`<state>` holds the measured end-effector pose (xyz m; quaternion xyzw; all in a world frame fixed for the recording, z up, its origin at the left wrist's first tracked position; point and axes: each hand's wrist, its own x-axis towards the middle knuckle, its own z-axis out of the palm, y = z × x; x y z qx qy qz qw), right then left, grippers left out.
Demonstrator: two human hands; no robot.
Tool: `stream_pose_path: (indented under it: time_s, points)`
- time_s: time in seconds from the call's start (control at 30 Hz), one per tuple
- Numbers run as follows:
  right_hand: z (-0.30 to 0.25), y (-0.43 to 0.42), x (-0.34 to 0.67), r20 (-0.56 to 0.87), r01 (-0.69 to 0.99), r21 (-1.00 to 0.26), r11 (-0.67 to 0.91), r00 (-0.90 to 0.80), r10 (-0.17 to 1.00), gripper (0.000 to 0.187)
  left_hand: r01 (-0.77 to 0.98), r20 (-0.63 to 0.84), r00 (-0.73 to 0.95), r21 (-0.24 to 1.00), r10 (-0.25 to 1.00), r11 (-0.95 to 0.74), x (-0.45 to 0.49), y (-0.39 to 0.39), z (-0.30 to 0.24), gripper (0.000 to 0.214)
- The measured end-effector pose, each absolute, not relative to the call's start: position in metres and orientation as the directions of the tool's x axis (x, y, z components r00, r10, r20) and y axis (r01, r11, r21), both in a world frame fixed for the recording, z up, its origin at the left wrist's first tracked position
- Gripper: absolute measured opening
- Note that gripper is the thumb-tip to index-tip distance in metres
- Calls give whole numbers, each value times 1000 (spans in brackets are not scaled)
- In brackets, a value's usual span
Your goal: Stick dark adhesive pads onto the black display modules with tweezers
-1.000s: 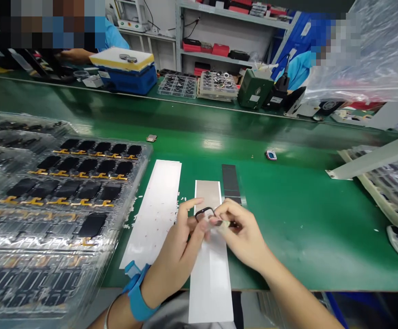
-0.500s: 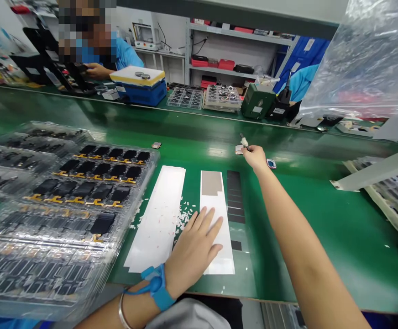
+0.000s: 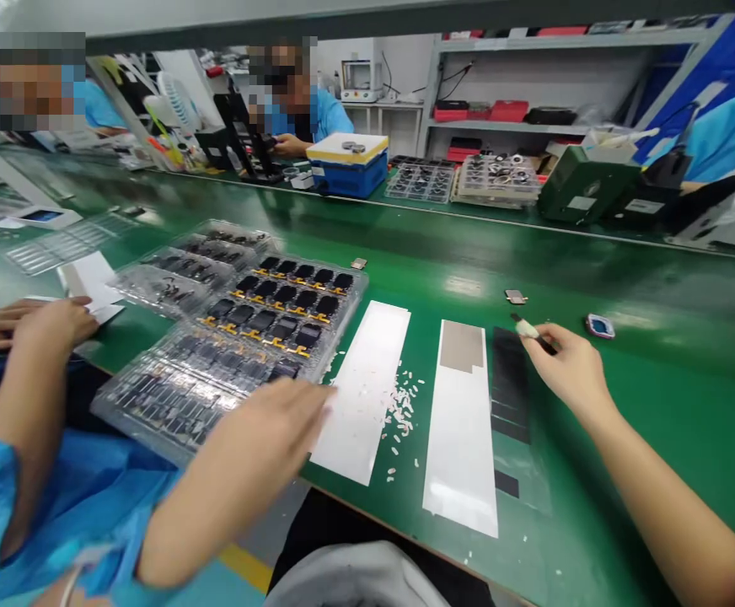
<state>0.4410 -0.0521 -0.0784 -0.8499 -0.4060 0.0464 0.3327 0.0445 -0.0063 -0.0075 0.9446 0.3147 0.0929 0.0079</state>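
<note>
Left of the grey-patched strip (image 3: 459,447), the left hand (image 3: 263,443) is blurred over a tray (image 3: 131,427); its hold cannot be told. Right of the strip, a pale-gripped tool (image 3: 528,330) is pinched by the right hand (image 3: 571,366); its tip is best held clear of the metallic piece (image 3: 516,297) beyond.

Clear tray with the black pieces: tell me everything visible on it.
The tray looks like clear, shiny plastic with shallow pockets; its near edge appears layered, perhaps a stack. Three far rows each hold five black pieces with gold-coloured tabs. Nearer pockets show glare and dark outlines, contents unclear. It lies flat on the green table, slanted in view, left of a white strip. The blurred left hand hides its near right part; contact can't be told.
</note>
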Motion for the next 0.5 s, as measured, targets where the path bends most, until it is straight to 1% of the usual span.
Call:
stream_pose_path:
  time_s: [0.03, 0.1, 0.13, 0.2, 0.3, 0.4, 0.43, 0.47, 0.5]
  points:
    - [-79, -61, 434, 192, 656, -625, -423, 654, 732, 25, 694, 118, 713, 15, 691, -720, 34, 6, -7, 31]
    - [-81, -74, 422, 194, 640, -671, -374, 639, 745, 29, 778, 7, 625, -85, 781, -622, 22, 30, -9, 28]
    - [-81, -79, 417, 198, 631, -693, -350, 632, 749, 31, 789, -51, 602, -115, 797, -604, 20, 39, -9, 27]
    - [-80, -85, 408, 208, 616, -725, -308, 622, 755, 33, 787, -107, 592, -136, 799, -601, 20, 51, -11, 24]
    - [-77, -89, 395, 235, 589, -776, -226, 602, 763, 28, 782, -125, 594, -143, 794, -607, 28, 55, -9, 16]
    - [-69, -92, 381, 272, 552, -824, -128, 583, 766, 20, 789, -114, 583, -159, 804, -594, 38, 44, 0, 16]
    - [-65, -93, 375, 279, 541, -834, -103, 577, 768, 18, 787, -92, 598, -124, 797, -605, 43, 38, 4, 15]
    - [-61, -93, 369, 283, 531, -843, -83, 569, 773, 17, 777, -67, 623, -56, 779, -627, 49, 30, 8, 12]
    - [-57, -94, 363, 283, 518, -853, -62, 559, 780, 17, 743, -34, 668, 81, 743, -664, 57, 21, 11, 9]
